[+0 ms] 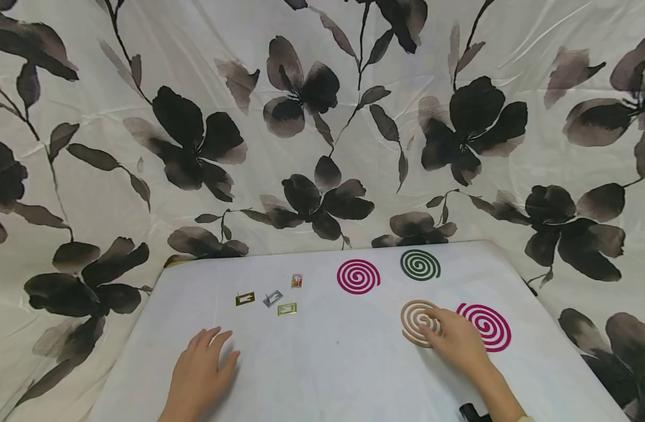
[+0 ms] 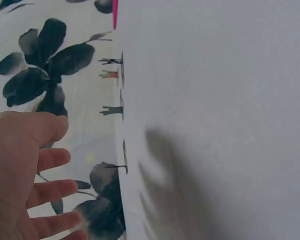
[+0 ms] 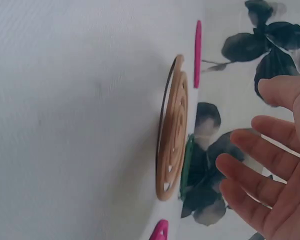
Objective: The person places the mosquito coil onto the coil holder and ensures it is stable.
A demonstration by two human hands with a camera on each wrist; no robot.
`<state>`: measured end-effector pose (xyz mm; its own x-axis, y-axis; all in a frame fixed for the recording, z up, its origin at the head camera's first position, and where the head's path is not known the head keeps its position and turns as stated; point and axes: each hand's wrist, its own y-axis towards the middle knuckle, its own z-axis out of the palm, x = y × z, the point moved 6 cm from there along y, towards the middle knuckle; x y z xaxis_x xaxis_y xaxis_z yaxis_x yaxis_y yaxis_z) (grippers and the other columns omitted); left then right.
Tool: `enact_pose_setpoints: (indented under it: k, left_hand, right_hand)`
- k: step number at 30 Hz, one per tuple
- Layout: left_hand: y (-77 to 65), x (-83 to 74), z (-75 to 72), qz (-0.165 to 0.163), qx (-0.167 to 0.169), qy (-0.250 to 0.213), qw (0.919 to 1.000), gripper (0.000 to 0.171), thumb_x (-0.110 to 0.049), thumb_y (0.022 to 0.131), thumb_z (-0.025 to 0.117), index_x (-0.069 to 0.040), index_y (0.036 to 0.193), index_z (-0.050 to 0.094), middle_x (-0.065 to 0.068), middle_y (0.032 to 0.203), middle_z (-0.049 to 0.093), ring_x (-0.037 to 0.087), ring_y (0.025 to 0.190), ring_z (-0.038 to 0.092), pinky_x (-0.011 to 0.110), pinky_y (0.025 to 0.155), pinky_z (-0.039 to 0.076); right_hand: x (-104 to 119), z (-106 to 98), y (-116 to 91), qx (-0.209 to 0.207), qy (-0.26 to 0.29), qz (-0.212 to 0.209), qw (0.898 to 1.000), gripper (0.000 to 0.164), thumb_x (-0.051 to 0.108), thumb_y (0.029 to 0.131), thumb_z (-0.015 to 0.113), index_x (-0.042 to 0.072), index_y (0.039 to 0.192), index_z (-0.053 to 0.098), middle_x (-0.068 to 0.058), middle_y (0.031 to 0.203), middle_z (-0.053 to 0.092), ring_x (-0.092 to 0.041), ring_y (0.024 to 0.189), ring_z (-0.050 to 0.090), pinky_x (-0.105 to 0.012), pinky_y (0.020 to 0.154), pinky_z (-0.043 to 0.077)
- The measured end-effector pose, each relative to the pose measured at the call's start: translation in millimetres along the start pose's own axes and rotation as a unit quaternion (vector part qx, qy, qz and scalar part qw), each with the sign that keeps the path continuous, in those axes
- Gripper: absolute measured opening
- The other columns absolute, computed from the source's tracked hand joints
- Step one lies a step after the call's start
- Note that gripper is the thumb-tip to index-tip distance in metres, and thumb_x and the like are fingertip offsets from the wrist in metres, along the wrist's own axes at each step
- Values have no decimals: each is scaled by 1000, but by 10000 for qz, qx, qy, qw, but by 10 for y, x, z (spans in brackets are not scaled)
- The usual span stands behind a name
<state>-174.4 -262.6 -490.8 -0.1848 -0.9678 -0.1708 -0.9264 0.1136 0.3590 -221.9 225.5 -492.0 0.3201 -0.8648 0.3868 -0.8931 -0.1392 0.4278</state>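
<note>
Big white table (image 1: 301, 375) is under both hands. R hand (image 1: 461, 343) & L hand (image 1: 201, 372) are both loose w/ nothing in them. Just under the R hand's fingers is the tan coil (image 3: 173, 130), on the table. Near pink coil (image 1: 492, 327) is just R of that hand; far pink coil (image 1: 358, 276) & green coil (image 1: 420, 265) are past its fingers. Past the L hand: gold stand (image 1: 245, 303), silver stand (image 1: 268, 302), yellow stand (image 1: 287, 313), red stand (image 1: 297, 281). Laying out looks done; prob. most is left, as no coil is on a stand.
</note>
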Motion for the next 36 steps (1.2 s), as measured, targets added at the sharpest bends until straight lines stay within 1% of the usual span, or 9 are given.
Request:
enact_pose_setpoints:
  k: [3, 5, 11, 15, 18, 21, 23, 27, 36]
  left_hand:
    - [47, -8, -12, 39, -38, -118, 9999, 38, -28, 84, 72, -4, 114, 68, 21, 119, 61, 42, 112, 53, 59, 83, 46]
    - [96, -12, -4, -39, 36, -203, 9998, 36, -27, 85, 72, -5, 113, 68, 19, 118, 61, 41, 111, 54, 58, 84, 46]
    - [232, -29, 83, -423, 469, -564, 9964, 32, -28, 88, 71, -8, 114, 70, 13, 120, 62, 37, 112, 55, 57, 87, 46]
    - [296, -53, 151, -577, 530, -741, 9942, 31, -30, 89, 70, -11, 113, 70, 9, 118, 64, 34, 110, 57, 54, 86, 47]
    - [330, -67, 193, -646, 531, -834, 9930, 30, -30, 88, 70, -12, 113, 70, 7, 116, 65, 32, 108, 59, 53, 84, 49]
    - [361, -68, 247, -692, 584, -848, 9923, 30, -31, 88, 69, -13, 113, 70, 6, 114, 65, 31, 107, 59, 52, 83, 49]
    - [386, -81, 300, -707, 641, -862, 9917, 30, -31, 89, 69, -13, 113, 70, 5, 111, 66, 30, 105, 60, 51, 81, 50]
    - [427, -116, 387, -750, 695, -887, 9908, 28, -30, 89, 70, -13, 112, 71, 3, 105, 67, 28, 99, 62, 49, 78, 51]
    - [469, -168, 563, -875, 587, -1175, 9875, 25, -28, 88, 70, -14, 110, 72, 2, 100, 68, 25, 96, 63, 47, 78, 52]
  right_hand:
    - [23, 45, -14, 76, 207, 143, 9997, 25, 23, 79, 79, 11, 101, 73, 0, 93, 72, -15, 73, 64, -38, 63, 51]
    - [35, 72, -28, 170, 331, 241, 9990, 24, 22, 80, 79, 13, 101, 73, 0, 93, 72, -12, 70, 63, -36, 63, 50]
    - [49, 115, -88, 233, 571, 508, 9968, 24, 19, 80, 79, 14, 102, 73, 2, 92, 72, -14, 75, 68, -40, 70, 53]
    - [31, 149, -133, 293, 689, 666, 9950, 24, 20, 81, 79, 15, 103, 73, 9, 85, 71, -7, 74, 66, -36, 70, 53]
    - [30, 173, -148, 314, 791, 733, 9937, 23, 19, 81, 79, 15, 103, 73, 15, 78, 66, -2, 69, 61, -31, 65, 52]
    - [38, 196, -159, 312, 975, 813, 9914, 23, 17, 81, 78, 13, 103, 73, 17, 72, 61, 0, 65, 55, -26, 59, 48]
    - [28, 199, -170, 337, 1075, 900, 9896, 22, 16, 81, 77, 12, 103, 73, 17, 69, 59, 0, 63, 53, -25, 57, 46]
    - [-3, 213, -191, 445, 1164, 1106, 9860, 21, 18, 83, 77, 12, 103, 73, 17, 70, 60, 0, 62, 54, -24, 58, 46]
    - [-46, 255, -239, 566, 1288, 1340, 9809, 20, 22, 85, 76, 13, 102, 72, 14, 78, 66, -2, 69, 60, -29, 66, 50]
